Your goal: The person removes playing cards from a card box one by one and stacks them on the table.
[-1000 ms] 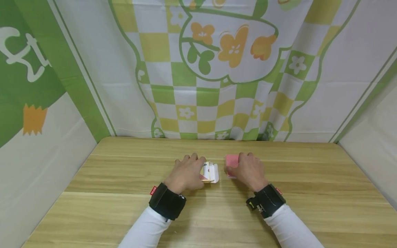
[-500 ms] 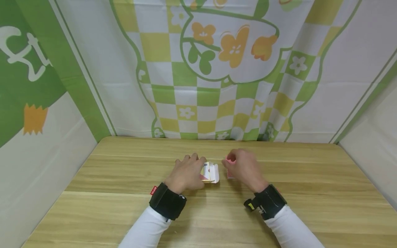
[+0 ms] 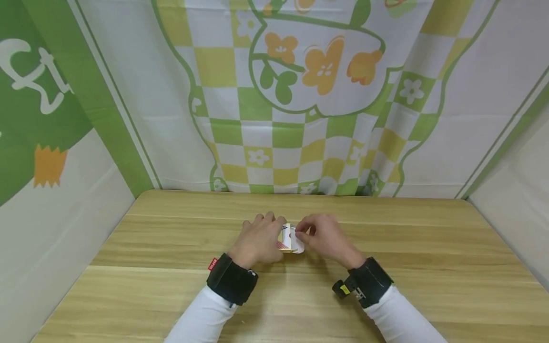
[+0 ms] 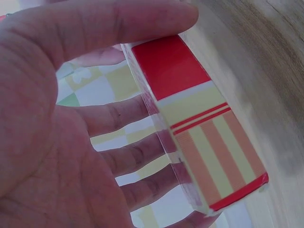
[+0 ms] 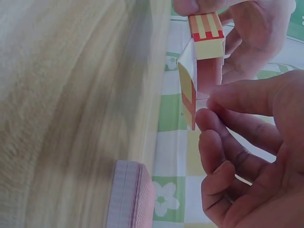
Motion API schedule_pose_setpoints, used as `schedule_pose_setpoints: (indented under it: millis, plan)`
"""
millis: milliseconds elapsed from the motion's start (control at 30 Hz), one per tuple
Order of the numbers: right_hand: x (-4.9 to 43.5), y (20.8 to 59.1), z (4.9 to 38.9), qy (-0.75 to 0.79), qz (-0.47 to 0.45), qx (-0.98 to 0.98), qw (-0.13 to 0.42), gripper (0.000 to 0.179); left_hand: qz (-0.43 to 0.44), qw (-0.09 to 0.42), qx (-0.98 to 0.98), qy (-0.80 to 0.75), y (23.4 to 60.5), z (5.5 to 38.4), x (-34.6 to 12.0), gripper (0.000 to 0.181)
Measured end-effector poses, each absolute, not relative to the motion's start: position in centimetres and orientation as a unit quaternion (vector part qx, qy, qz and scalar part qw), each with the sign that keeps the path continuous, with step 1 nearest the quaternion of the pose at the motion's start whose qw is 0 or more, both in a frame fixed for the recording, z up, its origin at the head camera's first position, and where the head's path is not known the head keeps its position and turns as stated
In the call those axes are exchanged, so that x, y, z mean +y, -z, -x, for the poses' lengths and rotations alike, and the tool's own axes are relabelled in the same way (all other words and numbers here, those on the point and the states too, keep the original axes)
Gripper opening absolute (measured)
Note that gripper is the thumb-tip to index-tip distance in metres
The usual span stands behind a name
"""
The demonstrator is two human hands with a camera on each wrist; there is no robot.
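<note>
My left hand (image 3: 257,238) grips a playing-card box (image 4: 185,118), its thumb on one narrow side and its fingers against a broad face. The box's end faces right, with the white lid flap (image 3: 298,243) folded out. My right hand (image 5: 251,137) is at that end, its thumb and index fingertip pinching a small edge of the box's opening beside the flap. The other right fingers are curled and hold nothing. A deck of cards (image 5: 126,197) with pink backs rests on the table near the right hand. In the head view the right hand hides it.
Both hands work over a wooden table (image 3: 171,286), near its back edge. Behind it hangs a green and yellow checked curtain (image 3: 287,138). White and green cloth walls (image 3: 107,190) stand at both sides. Each wrist wears a black strap (image 3: 231,278).
My right hand has left the pink deck and moved left to the box's end, its fingertips now at the flap. The left hand and the box have stayed in place.
</note>
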State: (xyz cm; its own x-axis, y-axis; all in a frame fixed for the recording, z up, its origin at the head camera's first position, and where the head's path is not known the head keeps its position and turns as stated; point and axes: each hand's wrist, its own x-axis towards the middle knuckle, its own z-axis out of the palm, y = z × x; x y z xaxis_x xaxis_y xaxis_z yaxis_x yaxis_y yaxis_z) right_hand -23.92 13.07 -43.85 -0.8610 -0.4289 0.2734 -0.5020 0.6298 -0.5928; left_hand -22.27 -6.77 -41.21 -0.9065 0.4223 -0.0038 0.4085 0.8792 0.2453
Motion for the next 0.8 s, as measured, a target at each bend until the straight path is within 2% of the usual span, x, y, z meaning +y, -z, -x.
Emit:
schedule_pose_setpoints:
  millis: [133, 333, 567, 800]
  plan:
    - [12.96, 44.08, 23.96, -0.336, -0.252, -0.906, 0.053, 0.002, -0.216, 0.026, 0.968, -0.121, 41.15, 22.26, -6.73, 0.064]
    - [12.69, 44.41, 23.95, -0.343, -0.243, -0.906, 0.037, 0.010, -0.219, 0.027, 0.967, -0.129, 41.13, 22.21, -6.64, 0.064]
    - [12.41, 44.80, 23.78, -0.325, -0.234, -0.915, 0.052, 0.012, -0.224, 0.026, 0.965, -0.131, 41.20, 22.24, -6.52, 0.063]
    - [12.34, 44.68, 23.66, -0.330, -0.216, -0.919, 0.024, 0.013, -0.224, 0.030, 0.965, -0.133, 41.27, 22.29, -6.53, 0.063]
